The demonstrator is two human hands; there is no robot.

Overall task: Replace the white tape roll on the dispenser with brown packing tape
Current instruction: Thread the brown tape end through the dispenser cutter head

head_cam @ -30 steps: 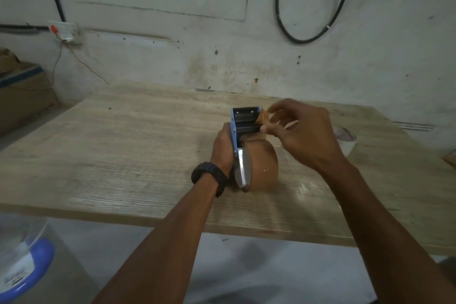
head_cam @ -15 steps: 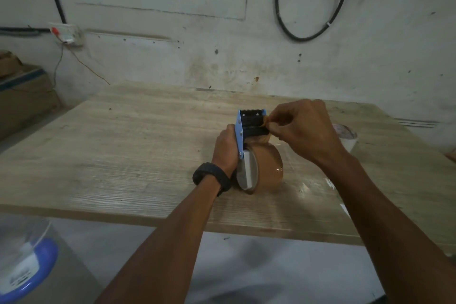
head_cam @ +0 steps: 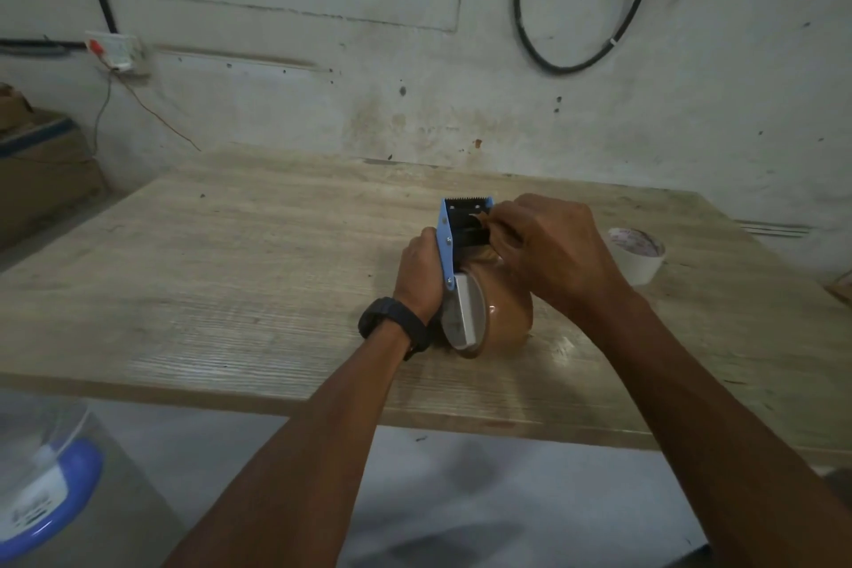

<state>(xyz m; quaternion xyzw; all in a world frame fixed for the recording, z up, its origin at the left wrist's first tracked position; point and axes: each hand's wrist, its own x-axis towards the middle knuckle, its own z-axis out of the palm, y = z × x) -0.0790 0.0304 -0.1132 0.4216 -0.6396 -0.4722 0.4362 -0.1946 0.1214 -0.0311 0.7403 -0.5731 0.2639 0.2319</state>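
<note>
A blue tape dispenser with a black toothed head stands on the wooden table. The brown packing tape roll sits on its hub, resting on the table. My left hand, with a black watch on the wrist, grips the dispenser's handle from the left. My right hand pinches the loose brown tape end at the black head, just below the teeth. The white tape roll lies on the table to the right, behind my right hand.
The table's near edge runs across below my forearms. A cardboard box stands on the left by the wall. A clear container with a blue rim sits at the lower left. A black cable loop hangs on the wall.
My right hand has carried the tape end from above the roll up into the black head. The dispenser has shifted slightly right and forward with my left hand.
</note>
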